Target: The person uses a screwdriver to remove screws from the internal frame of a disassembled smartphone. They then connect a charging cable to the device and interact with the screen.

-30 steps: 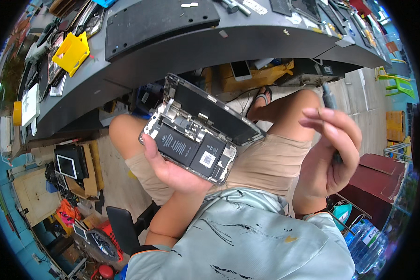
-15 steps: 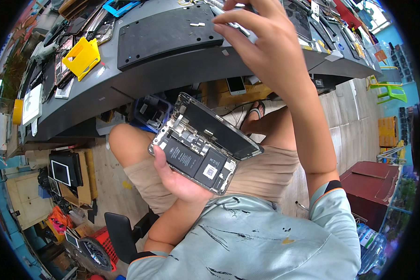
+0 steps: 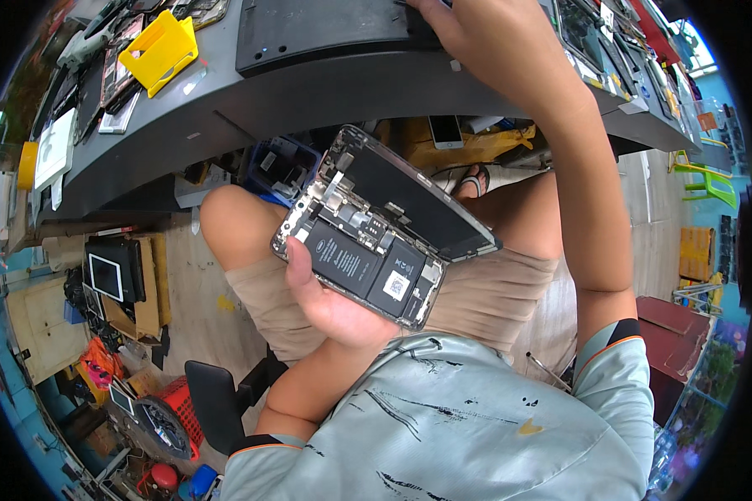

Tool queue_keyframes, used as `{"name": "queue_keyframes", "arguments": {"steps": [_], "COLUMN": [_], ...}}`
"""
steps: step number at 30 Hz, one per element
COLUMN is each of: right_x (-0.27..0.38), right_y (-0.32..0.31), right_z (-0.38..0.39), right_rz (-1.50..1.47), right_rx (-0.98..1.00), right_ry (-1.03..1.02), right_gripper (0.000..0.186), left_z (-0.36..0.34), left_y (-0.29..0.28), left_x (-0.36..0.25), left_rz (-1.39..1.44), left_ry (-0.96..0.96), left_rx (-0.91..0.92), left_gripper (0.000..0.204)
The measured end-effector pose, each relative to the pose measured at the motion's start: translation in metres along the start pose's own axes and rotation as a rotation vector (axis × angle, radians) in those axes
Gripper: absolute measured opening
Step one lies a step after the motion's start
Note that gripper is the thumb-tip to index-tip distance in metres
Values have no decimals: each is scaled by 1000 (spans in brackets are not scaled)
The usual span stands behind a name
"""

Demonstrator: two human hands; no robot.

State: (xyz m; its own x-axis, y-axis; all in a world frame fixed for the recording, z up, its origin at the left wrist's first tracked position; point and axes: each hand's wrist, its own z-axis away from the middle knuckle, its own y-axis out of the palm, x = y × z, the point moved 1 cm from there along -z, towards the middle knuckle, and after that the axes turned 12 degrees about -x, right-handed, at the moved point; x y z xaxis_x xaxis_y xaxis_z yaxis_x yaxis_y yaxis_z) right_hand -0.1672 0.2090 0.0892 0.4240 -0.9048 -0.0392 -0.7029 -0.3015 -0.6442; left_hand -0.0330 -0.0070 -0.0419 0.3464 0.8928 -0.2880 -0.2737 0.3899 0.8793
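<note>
At the left, a white-framed tablet (image 3: 106,277) leans by an open cardboard box (image 3: 159,288) on the floor, with a red basket (image 3: 182,411) nearer the person. Farther off, a yellow holder (image 3: 160,54) sits on the left part of the dark grey bench (image 3: 213,73), among loose phone parts. Under the bench is a blue bin (image 3: 311,157).

Then comes the left hand (image 3: 338,311), curled round an opened phone (image 3: 363,255) above the lap: the thumb presses its near left edge, and the palm supports it from below (the other fingers are hidden underneath). Two dark battery blocks (image 3: 342,259) show inside, the right one bearing a white square label. The screen panel (image 3: 422,204) stands tilted up along the phone's far side.

To the right and farther off, the right hand (image 3: 476,29) reaches over a black slab (image 3: 326,37) on the bench; its fingertips are cut off by the upper edge, so I cannot tell how open it is or whether it grips anything. A green stool (image 3: 710,188) stands at far right.
</note>
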Motion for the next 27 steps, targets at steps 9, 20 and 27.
{"name": "queue_keyframes", "arguments": {"steps": [9, 20, 27], "right_x": [103, 153, 153], "right_y": [-78, -54, -53], "right_z": [72, 118, 118], "right_rz": [-117, -199, -199], "right_rx": [-241, -76, -49], "right_ry": [130, 81, 47], "right_gripper": [19, 44, 43], "left_z": [7, 22, 14], "left_y": [10, 18, 13], "left_x": [8, -5, -6], "left_rz": [193, 182, 57], "left_ry": [93, -69, 4], "left_rx": [11, 91, 123], "left_gripper": [84, 91, 111]}}
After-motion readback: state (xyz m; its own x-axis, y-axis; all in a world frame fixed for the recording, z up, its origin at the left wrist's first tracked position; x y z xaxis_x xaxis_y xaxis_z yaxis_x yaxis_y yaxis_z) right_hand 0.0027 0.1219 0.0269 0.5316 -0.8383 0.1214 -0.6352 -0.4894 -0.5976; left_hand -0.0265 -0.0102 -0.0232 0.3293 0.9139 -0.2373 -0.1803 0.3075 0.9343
